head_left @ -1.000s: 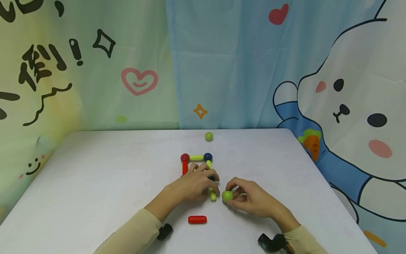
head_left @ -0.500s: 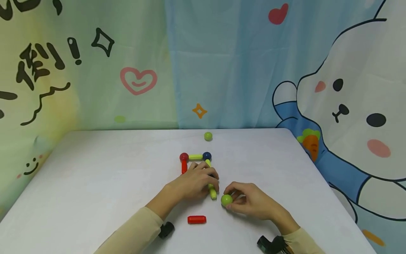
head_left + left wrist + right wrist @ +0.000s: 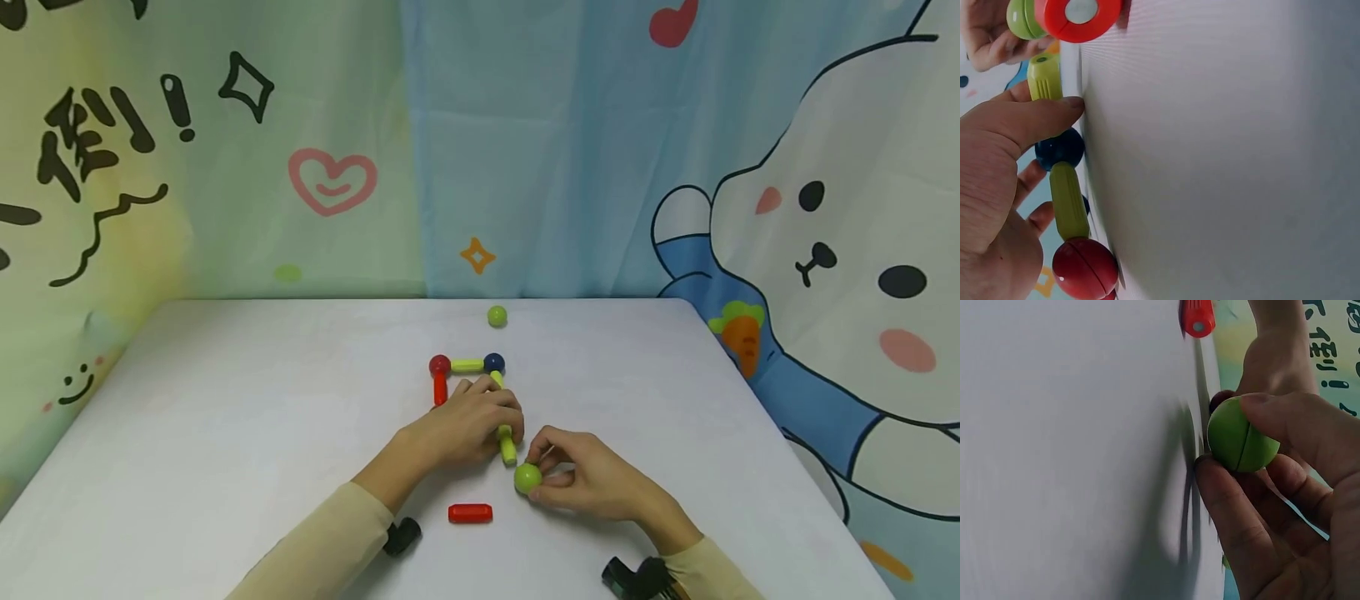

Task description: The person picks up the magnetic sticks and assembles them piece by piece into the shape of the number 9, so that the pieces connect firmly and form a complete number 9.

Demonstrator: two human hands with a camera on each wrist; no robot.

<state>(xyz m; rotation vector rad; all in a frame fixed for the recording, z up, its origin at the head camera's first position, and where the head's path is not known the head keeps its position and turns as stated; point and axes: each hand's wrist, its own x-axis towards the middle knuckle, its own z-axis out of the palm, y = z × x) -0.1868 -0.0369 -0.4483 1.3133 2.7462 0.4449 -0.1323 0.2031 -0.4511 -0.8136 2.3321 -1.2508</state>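
Observation:
Magnetic balls and rods are joined into a frame on the white table. My left hand reaches over its near side, thumb and finger gripping a yellow-green rod beside a dark blue ball. In the left wrist view another yellow-green rod runs from that ball to a red ball. My right hand pinches a green ball between thumb and fingertips, just off the gripped rod's near end. At the frame's far side are a red ball, a yellow-green rod and a blue ball.
A loose red rod lies on the white table nearer me. Another green ball rests by the table's far edge. A red rod runs from the far red ball toward my left hand. A printed curtain hangs behind.
My right hand has brought the green ball slightly nearer me and left, toward the rod's end. The gripped rod's near end has swung a little right. The head view has shifted slightly.

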